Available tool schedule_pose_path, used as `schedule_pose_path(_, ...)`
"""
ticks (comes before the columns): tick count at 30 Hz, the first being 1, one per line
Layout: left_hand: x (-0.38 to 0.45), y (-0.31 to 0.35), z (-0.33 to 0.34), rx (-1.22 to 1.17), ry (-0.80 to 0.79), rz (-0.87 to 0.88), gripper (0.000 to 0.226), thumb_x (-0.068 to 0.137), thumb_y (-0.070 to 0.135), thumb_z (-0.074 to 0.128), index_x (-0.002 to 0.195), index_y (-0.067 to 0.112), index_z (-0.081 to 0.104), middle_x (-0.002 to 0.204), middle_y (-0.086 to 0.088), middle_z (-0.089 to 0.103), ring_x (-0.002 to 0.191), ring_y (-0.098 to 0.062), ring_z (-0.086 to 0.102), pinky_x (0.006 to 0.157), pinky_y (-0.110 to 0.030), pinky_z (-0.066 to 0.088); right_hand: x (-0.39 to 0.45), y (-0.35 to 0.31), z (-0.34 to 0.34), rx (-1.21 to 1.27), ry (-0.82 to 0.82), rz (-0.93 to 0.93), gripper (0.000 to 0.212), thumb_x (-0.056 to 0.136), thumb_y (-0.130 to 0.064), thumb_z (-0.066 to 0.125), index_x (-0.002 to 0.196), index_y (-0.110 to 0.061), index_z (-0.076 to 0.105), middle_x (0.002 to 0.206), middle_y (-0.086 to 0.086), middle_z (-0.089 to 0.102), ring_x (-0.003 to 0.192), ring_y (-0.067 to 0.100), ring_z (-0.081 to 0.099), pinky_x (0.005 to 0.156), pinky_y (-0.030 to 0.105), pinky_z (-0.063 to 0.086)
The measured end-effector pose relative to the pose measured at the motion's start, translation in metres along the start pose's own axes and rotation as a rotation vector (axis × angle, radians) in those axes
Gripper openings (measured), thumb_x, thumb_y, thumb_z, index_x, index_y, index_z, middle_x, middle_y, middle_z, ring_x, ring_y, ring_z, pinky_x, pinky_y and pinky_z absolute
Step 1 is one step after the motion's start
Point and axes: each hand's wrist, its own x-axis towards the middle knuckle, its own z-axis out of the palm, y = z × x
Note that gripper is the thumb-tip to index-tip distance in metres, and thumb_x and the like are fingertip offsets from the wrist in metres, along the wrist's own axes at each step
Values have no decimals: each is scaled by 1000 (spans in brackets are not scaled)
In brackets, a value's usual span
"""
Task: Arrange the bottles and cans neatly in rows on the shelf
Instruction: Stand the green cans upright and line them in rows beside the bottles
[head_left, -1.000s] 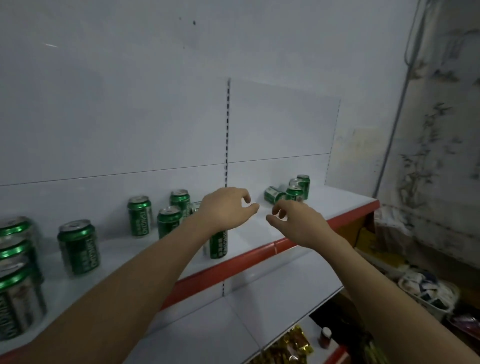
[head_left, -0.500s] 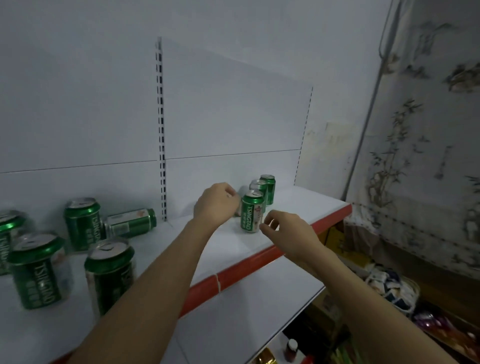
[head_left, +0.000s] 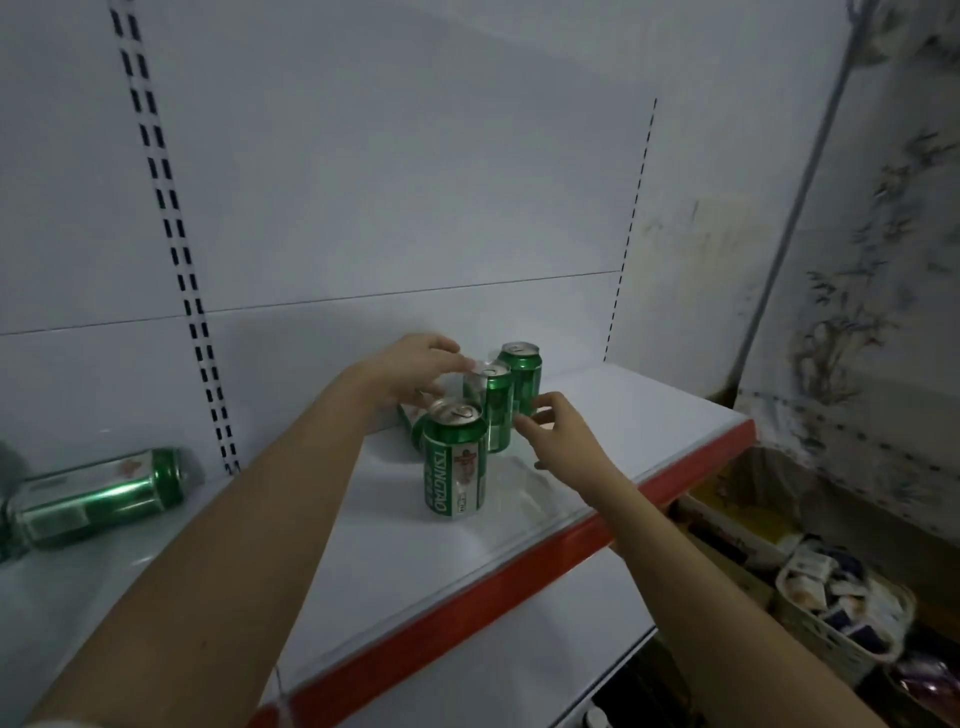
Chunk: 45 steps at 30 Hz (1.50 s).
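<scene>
White shelf (head_left: 597, 415) with a red front edge carries 3 upright green Tsingtao cans; nearest can (head_left: 456, 460) is the landmark. Right hand (head_left: 563, 441) hovers beside it, fingers loosely spread. Behind it, left hand (head_left: 410, 371) curls over a toppled can (head_left: 413, 418).

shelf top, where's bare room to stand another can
Free: the shelf right of the rear can out to its end, and the stretch between the lying can and the front can. Crowded: the cluster where the left hand and right hand reach.
</scene>
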Motion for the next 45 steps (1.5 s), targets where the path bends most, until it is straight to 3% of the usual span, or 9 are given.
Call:
schedule_pose_path(4,28,-3,12,99,-37,-42,61,84,28,78,138,19,51,128,-7,59,112,-27,61,85,-38,55,35,19,19,121,-85,-54,53,93,-34,67,137,-17,45,132,5,60,117,22,59,100,45,51)
schedule_pose_path(6,38,-2,16,170,-80,-35,48,85,19,77,128,14,58,120,-10,67,108,-29,65,97,-45,54,48,24,24,149,-133,-87,57,91,-30,70,139,-16,43,129,-2,59,115,17,58,99,37,51)
schedule_pose_path(10,46,6,17,312,-118,2,31,82,13,80,111,10,69,104,-10,74,100,-27,71,87,-38,59,64,36,23,208,-181,-155,50,89,-25,74,130,-20,47,106,-14,57,99,8,59,77,16,47)
schedule_pose_path(14,47,14,16,304,-55,-5,36,82,20,81,114,11,67,104,-11,73,94,-26,72,81,-33,61,73,39,20,355,-213,-184,44,90,-24,72,130,-22,55,116,-9,67,108,11,65,95,35,55)
schedule_pose_path(22,14,50,6,-104,141,91,49,86,39,72,130,29,51,120,-4,69,109,-22,68,86,-49,59,89,-17,-6,748,-336,-327,40,102,-23,56,141,-26,51,125,0,66,114,16,66,95,38,56)
schedule_pose_path(27,-26,50,-8,-330,194,184,60,92,24,66,144,36,38,128,-11,65,116,-28,65,83,-55,58,82,-63,-2,1010,-459,-326,34,105,-22,47,138,-16,43,109,-1,74,101,13,72,82,35,60)
schedule_pose_path(35,-116,26,-51,-312,600,221,65,81,16,79,135,33,48,120,-10,62,105,-28,69,68,-52,61,28,-130,49,969,-674,-383,31,109,-25,38,132,-19,57,125,2,69,114,17,67,88,39,59)
schedule_pose_path(38,-164,15,-72,-284,731,223,67,79,19,82,138,25,51,121,-4,62,101,-25,70,64,-46,62,-7,-165,74,958,-749,-363,29,109,-26,36,121,-25,63,114,-5,73,112,16,68,90,41,59)
schedule_pose_path(45,-303,-22,-124,-187,934,270,62,77,22,83,133,16,58,125,4,62,94,-18,73,64,-42,62,-120,-257,128,896,-808,-393,47,97,-44,56,135,-18,47,122,3,66,111,22,68,85,50,60)
